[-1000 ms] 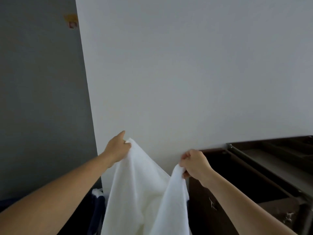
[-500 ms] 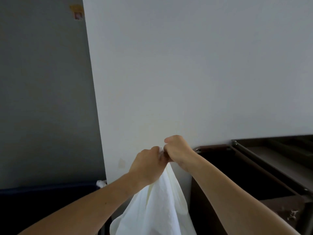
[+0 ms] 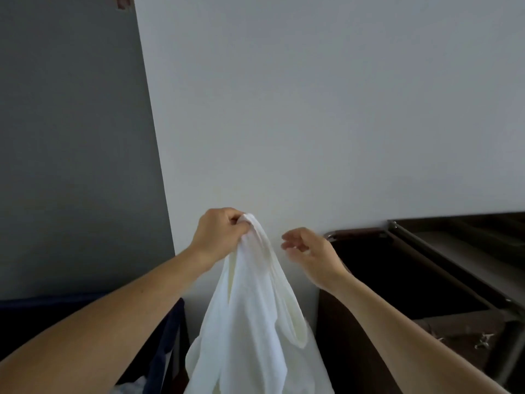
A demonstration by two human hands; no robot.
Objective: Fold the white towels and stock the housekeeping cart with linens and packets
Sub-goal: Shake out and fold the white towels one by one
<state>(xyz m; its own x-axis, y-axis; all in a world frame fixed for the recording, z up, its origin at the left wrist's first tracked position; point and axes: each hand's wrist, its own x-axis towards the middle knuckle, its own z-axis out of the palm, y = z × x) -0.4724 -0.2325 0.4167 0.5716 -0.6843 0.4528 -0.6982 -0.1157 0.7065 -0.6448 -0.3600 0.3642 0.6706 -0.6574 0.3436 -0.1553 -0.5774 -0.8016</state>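
A white towel (image 3: 250, 322) hangs doubled over in front of the white wall, its lower part running out of the bottom of the frame. My left hand (image 3: 218, 234) grips its gathered top edges at about chest height. Just to the right, my right hand (image 3: 309, 251) hovers apart from the cloth with loosely curled fingers and holds nothing. The dark brown housekeeping cart (image 3: 443, 251) stands at the right, its top tray and dark inner space showing.
A dark blue fabric bin (image 3: 167, 331) sits at the lower left, with some white linen visible at its bottom. A grey wall panel (image 3: 71, 137) fills the left. The white wall (image 3: 312, 109) is close ahead.
My hands brought the two towel corners together, then the left hand took both. My right hand has let go and moved a little to the right.
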